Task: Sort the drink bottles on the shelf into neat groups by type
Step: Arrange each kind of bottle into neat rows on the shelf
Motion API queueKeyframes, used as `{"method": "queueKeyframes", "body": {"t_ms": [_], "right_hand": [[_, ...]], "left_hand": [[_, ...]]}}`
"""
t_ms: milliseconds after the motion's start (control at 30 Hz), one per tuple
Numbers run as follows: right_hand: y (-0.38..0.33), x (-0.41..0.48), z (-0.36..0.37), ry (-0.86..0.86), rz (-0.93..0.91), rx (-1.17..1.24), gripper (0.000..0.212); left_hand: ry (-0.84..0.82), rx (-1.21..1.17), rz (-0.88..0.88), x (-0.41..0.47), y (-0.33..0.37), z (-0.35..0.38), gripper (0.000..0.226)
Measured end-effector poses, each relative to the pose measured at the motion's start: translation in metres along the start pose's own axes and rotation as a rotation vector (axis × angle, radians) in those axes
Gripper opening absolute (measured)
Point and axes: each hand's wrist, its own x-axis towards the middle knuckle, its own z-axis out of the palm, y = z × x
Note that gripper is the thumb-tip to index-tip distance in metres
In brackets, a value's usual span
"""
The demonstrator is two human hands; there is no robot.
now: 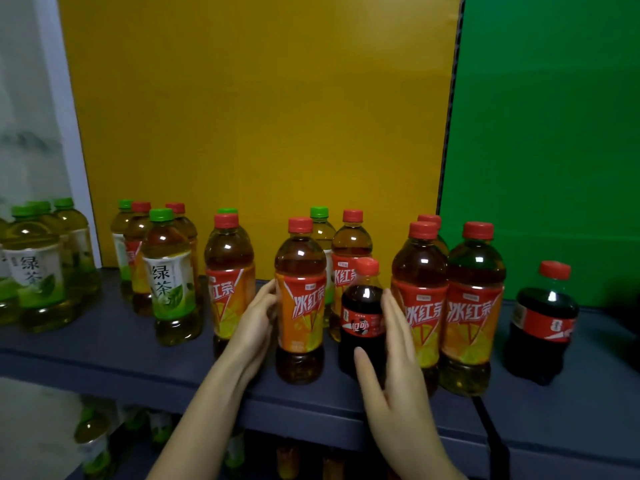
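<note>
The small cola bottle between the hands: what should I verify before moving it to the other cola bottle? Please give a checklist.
1. Right hand grips the small cola bottle: not ok, fingers straight beside it.
2. Left hand touches the neighbouring iced tea bottle: ok.
3. Cola cap on: ok.
4. Way to the far cola bottle free: not ok, tall tea bottles stand between.
5. Bare shelf beside it: ok.

At the left edge I see a green tea bottle (5,296) cut off; lower-shelf bottles (93,441) at bottom left are blurred.
</note>
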Motion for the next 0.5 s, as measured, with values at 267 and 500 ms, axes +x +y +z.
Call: {"method": "queueKeyframes", "body": {"t_ms": [267, 500], "right_hand": [[0.008, 0.011, 0.045, 0.136, 0.046, -0.177, 0.076], [0.015, 0.02, 0.06, 0.181, 0.27, -0.177, 0.082]], "left_hand": [[-0.094, 0.008, -0.1, 0.02, -0.004, -0.004, 0.038], [-0.189, 0.104, -0.134, 0.027, -0.01, -0.006, 0.028]]}}
